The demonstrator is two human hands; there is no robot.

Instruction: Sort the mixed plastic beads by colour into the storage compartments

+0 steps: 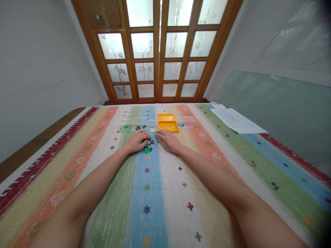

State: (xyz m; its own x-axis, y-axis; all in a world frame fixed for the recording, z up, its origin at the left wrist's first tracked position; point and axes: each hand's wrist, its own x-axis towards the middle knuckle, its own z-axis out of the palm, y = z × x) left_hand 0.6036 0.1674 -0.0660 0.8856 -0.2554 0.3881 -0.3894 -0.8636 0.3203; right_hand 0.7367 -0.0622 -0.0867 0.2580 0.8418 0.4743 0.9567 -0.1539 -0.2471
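Note:
A pile of small mixed-colour plastic pieces, seemingly building bricks (pixel 148 148), lies on the blue stripe of the tablecloth. My left hand (pixel 138 141) rests at the pile's left edge, its fingers curled and closed; whatever they hold is hidden. To the right of the pile, my right hand (pixel 168 140) reaches in with its fingertips drawn together near a small clear box (pixel 152 129) with a bit of yellow in it. Anything pinched there is too small to make out. Just beyond that hand stands an open orange box (pixel 167 118) with several pale pieces inside.
Left of the orange box, clear boxes hold green pieces (pixel 126 128) and dark brown pieces (pixel 139 127). A clear box with blue pieces (pixel 182 125) stands to its right. Printed paper sheets (pixel 236 120) lie at the table's right edge. Wooden glazed doors (pixel 159 69) stand behind.

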